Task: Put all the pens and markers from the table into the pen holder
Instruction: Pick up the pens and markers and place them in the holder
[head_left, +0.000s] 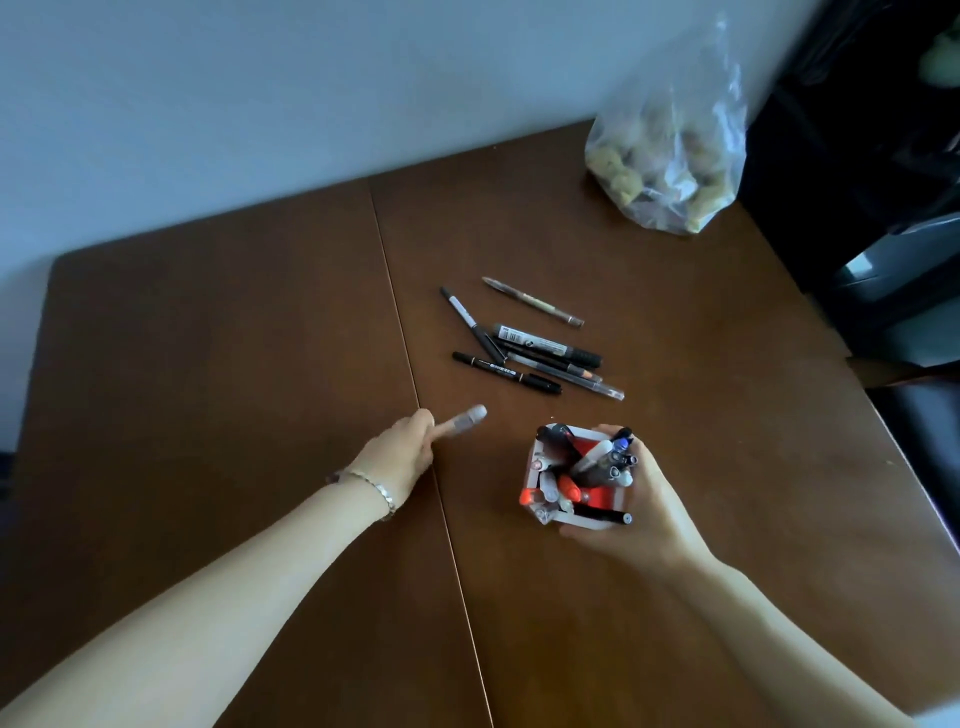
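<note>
Several dark pens and markers (540, 358) lie in a loose pile on the brown table (234, 338), and a brownish pen (532, 301) lies apart just behind them. A white and red pen holder (597, 499), full of pens and markers, stands in front of the pile. My right hand (639, 514) is wrapped around it from the right. My left hand (405, 452) hovers left of the holder with its fingers curled. A grey-tipped finger or small grey object pokes out of it toward the pile. I cannot tell which.
A clear plastic bag (670, 161) with yellowish lumps sits at the table's far right corner by the wall. A seam (400, 322) runs down the tabletop. Dark furniture stands off the right edge.
</note>
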